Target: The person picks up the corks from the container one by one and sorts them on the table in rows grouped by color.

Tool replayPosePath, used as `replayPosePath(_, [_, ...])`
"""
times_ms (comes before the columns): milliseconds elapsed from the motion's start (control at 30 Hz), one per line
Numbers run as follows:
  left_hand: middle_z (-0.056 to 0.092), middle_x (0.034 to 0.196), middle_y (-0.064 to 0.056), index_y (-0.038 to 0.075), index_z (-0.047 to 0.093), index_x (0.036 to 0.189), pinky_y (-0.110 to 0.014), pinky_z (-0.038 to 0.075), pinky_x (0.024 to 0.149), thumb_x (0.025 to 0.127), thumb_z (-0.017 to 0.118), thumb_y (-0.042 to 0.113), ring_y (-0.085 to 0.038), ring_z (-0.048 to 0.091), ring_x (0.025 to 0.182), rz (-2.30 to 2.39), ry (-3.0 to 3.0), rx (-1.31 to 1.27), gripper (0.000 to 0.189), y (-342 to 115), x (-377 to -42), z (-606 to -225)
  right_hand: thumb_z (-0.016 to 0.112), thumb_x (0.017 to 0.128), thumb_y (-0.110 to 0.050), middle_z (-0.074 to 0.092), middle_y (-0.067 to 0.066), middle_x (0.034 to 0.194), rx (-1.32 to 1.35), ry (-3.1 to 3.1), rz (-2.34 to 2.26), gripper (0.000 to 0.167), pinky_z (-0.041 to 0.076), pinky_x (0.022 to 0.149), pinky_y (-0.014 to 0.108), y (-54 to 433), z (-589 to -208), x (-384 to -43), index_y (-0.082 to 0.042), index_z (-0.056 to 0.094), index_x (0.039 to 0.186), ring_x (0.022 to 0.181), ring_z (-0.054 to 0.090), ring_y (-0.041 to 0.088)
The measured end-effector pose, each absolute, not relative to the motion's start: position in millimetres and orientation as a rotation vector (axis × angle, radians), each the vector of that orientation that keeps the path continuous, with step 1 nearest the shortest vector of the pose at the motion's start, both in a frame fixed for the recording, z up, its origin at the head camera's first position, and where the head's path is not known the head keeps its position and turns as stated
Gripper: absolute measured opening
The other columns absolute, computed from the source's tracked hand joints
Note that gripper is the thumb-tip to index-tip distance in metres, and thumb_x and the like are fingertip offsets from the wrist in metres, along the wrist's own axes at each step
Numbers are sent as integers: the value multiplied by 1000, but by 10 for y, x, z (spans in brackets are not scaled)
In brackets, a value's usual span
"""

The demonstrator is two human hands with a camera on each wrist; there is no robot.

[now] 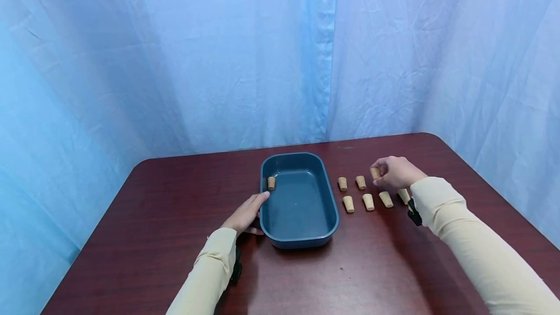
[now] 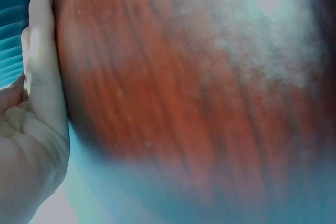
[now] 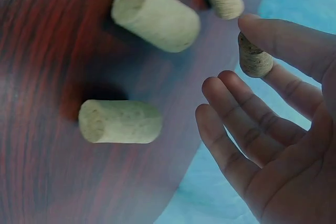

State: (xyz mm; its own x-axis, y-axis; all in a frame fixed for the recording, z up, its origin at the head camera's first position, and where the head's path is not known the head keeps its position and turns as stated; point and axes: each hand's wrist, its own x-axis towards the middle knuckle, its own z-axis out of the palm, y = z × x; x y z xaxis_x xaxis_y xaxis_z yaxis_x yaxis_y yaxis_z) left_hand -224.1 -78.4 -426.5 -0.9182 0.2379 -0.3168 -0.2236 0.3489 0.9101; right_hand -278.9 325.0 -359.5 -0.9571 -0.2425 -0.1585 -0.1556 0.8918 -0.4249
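My right hand [image 1: 399, 173] pinches a tapered cork stopper [image 1: 375, 173] between thumb and forefinger. In the right wrist view that cork [image 3: 255, 59] is between the two fingertips, while the other fingers [image 3: 247, 124] are spread and touch nothing. My left hand [image 1: 246, 214] rests at the left side of a blue rectangular tray [image 1: 336, 222], a fingertip at its rim. The left wrist view shows this hand [image 2: 44, 93] with straight fingers beside the blue ribbed surface. One cork [image 1: 271, 183] is inside the tray by its left wall.
Several more corks lie in two rows to the right of the tray, among them one cork [image 1: 348, 204] nearest it and another cork [image 1: 403, 196] partly behind the right wrist. The dark red wooden table [image 1: 175, 198] has blue curtains [image 1: 236, 62] around its back and sides.
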Motion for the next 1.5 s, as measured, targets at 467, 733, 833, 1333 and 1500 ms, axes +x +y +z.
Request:
replayPosePath(467, [54,119,-23,3,32,157,-46,63,74,105,43,56,-31,58,104,1596,2229,2,75,-773,-2239,-4260,76,88,-5,62,29,114,-171,2856,-475,37,54,76,45,3191,-3734,-2862,7,65,121,97,59,38])
replayPosePath(733, [54,119,-23,3,31,157,-47,63,75,106,42,54,-32,59,104,1597,2228,8,73,-774,-2226,-4242,76,86,-3,63,29,114,-177,2873,-419,37,54,78,47,3181,-3787,-2902,7,66,120,98,60,39])
replayPosePath(833, [54,119,-23,3,32,157,-48,63,75,106,41,53,-32,59,104,1597,2227,7,72,-771,-2224,-4238,75,86,-2,62,31,118,-193,2872,-384,37,55,78,47,3163,-3777,-2902,8,66,121,101,61,40])
replayPosePath(1333, [54,115,-22,4,33,157,-46,63,74,105,42,55,-31,58,102,1603,2224,5,74,-769,-2231,-4258,76,85,0,60,32,125,-224,2867,-351,35,54,71,40,3160,-3777,-2901,4,69,120,97,61,38])
replayPosePath(1500, [54,116,-22,4,32,157,-47,63,74,105,43,56,-31,58,102,1606,2222,9,75,-776,-2238,-4268,77,84,-1,59,33,125,-225,2864,-359,38,55,74,43,3158,-3774,-2909,4,69,121,101,61,41])
